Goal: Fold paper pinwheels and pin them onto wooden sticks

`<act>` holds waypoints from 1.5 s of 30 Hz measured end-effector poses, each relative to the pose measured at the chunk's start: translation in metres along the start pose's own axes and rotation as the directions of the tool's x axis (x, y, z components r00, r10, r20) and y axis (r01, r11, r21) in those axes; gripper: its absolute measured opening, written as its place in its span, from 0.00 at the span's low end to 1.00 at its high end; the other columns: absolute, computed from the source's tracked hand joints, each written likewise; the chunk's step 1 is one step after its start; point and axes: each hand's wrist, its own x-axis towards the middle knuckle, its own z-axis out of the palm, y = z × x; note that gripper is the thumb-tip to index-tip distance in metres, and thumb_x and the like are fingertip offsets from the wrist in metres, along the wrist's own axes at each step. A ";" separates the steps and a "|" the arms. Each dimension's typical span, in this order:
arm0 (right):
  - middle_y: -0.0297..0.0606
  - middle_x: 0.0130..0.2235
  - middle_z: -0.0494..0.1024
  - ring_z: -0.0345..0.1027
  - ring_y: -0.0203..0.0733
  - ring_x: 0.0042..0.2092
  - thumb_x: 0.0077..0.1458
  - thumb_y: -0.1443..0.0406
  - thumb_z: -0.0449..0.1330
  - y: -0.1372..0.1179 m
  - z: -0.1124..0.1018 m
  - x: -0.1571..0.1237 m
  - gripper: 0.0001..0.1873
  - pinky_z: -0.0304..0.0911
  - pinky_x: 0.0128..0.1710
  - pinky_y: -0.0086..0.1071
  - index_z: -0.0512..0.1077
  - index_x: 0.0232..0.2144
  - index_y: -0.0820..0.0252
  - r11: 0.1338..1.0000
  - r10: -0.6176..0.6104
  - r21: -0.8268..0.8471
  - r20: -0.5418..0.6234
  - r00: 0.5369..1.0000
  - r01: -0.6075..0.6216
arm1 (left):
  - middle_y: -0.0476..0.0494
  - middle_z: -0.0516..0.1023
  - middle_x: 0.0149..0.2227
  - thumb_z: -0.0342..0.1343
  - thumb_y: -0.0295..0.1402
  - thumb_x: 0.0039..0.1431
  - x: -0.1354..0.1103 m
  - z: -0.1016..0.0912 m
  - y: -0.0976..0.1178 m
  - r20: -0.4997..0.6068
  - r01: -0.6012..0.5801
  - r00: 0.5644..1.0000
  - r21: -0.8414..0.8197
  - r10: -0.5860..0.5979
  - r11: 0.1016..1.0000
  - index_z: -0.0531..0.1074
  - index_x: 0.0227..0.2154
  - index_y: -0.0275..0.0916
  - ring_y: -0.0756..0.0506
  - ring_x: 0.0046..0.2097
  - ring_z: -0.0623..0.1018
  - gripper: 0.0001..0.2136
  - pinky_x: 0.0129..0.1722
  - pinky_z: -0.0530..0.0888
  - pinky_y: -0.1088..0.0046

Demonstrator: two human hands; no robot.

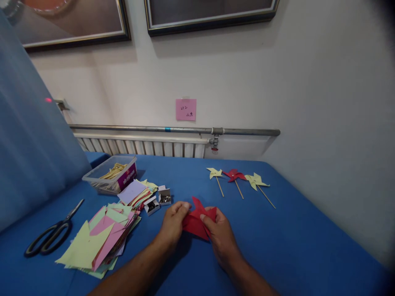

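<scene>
Both of my hands hold a piece of red paper (195, 224) just above the blue table (293, 238), near its middle. My left hand (173, 224) pinches its left edge with fingers closed. The fingers of my right hand (219, 235) are closed on its right side, with the thumb on top. One pointed flap of the paper sticks up between my hands. Three finished paper pinwheels on thin sticks lie beyond: a yellow one (215, 173), a red one (234, 175) and another yellow one (256, 181).
Left of my hands lies a heap of pink, yellow and green paper pieces (103, 238), with black scissors (52, 234) further left. Two small open boxes of pins (159, 200) sit nearby. A clear plastic tub (111, 174) holds sticks. A radiator runs along the wall behind.
</scene>
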 end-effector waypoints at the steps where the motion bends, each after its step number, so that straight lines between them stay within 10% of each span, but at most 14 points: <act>1: 0.31 0.30 0.81 0.75 0.44 0.30 0.46 0.57 0.73 0.000 0.000 0.001 0.17 0.70 0.36 0.37 0.73 0.36 0.54 1.000 0.012 0.025 -0.009 1.000 -0.012 | 0.47 0.76 0.27 0.68 0.58 0.47 0.001 -0.002 0.000 -0.022 0.025 0.999 -0.034 -0.025 0.999 0.77 0.32 0.37 0.47 0.29 0.74 0.25 0.31 0.69 0.72; 5: 0.33 0.31 0.83 0.77 0.46 0.31 0.45 0.57 0.73 -0.001 0.000 0.003 0.18 0.71 0.37 0.38 0.73 0.36 0.54 0.992 0.064 0.114 -0.080 0.995 -0.054 | 0.45 0.76 0.27 0.63 0.64 0.49 0.000 -0.003 -0.002 0.030 0.144 0.990 -0.142 -0.141 0.979 0.76 0.33 0.38 0.46 0.29 0.74 0.30 0.30 0.68 0.71; 9: 0.31 0.29 0.82 0.76 0.45 0.30 0.44 0.57 0.73 -0.007 0.001 0.002 0.17 0.70 0.36 0.37 0.73 0.35 0.53 0.997 0.039 0.065 -0.102 0.994 -0.032 | 0.48 0.73 0.25 0.67 0.60 0.50 -0.006 0.001 0.001 0.140 0.029 0.990 -0.068 -0.019 0.997 0.75 0.29 0.36 0.50 0.27 0.71 0.27 0.30 0.66 0.73; 17: 0.27 0.26 0.76 0.67 0.42 0.27 0.43 0.60 0.70 -0.019 0.011 -0.008 0.12 0.64 0.28 0.33 0.74 0.31 0.51 0.961 -0.093 -0.269 -0.080 0.992 0.068 | 0.46 0.80 0.28 0.77 0.35 0.34 -0.003 0.000 0.003 0.089 0.087 0.993 -0.044 -0.083 0.995 0.77 0.34 0.35 0.50 0.27 0.76 0.22 0.32 0.70 0.73; 30: 0.27 0.25 0.76 0.67 0.43 0.26 0.43 0.58 0.72 -0.008 0.011 -0.009 0.15 0.62 0.26 0.33 0.73 0.34 0.50 0.961 -0.084 -0.273 -0.099 0.992 0.054 | 0.47 0.79 0.26 0.74 0.30 0.34 0.001 0.003 0.000 0.093 0.064 0.994 -0.022 -0.061 0.998 0.75 0.31 0.36 0.51 0.24 0.74 0.19 0.27 0.68 0.76; 45: 0.29 0.25 0.75 0.65 0.37 0.28 0.48 0.54 0.71 -0.032 -0.008 0.003 0.16 0.57 0.32 0.32 0.75 0.33 0.57 0.953 0.215 -0.271 0.306 0.928 -0.132 | 0.51 0.75 0.26 0.60 0.24 0.38 0.009 -0.016 0.005 0.287 0.029 0.953 0.228 -0.096 0.973 0.75 0.31 0.36 0.53 0.25 0.70 0.12 0.25 0.61 0.79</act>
